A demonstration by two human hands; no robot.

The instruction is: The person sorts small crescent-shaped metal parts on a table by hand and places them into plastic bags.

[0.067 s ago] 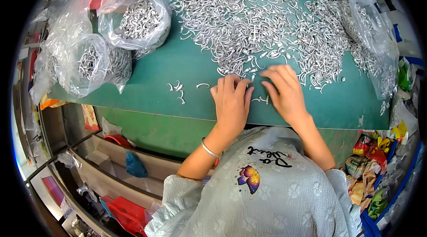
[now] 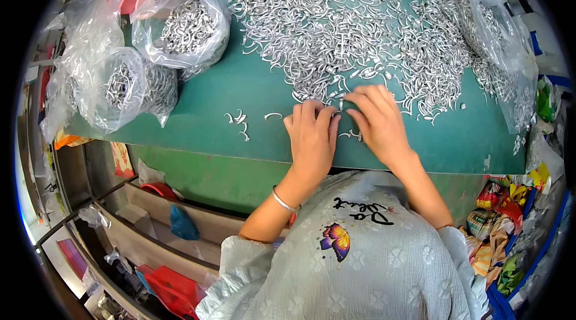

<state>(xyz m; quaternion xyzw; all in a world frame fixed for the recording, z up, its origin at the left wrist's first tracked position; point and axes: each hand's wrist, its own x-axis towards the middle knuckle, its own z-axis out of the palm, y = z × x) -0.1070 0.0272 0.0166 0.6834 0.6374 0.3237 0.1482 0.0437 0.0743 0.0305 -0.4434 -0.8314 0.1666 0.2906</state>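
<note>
We see small curved silver metal pieces lying flat on the green table, touching our fingertips.

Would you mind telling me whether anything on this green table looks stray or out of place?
A few small metal clips lie scattered alone on the bare green table, left of the left hand and apart from the big heap of clips. The right hand rests at the heap's near edge. Nothing looks damaged.

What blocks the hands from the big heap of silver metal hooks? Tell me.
Nothing visible. The left hand and right hand rest on the green tabletop at the near edge of the heap of silver metal hooks, fingertips already among its loose pieces.
</note>
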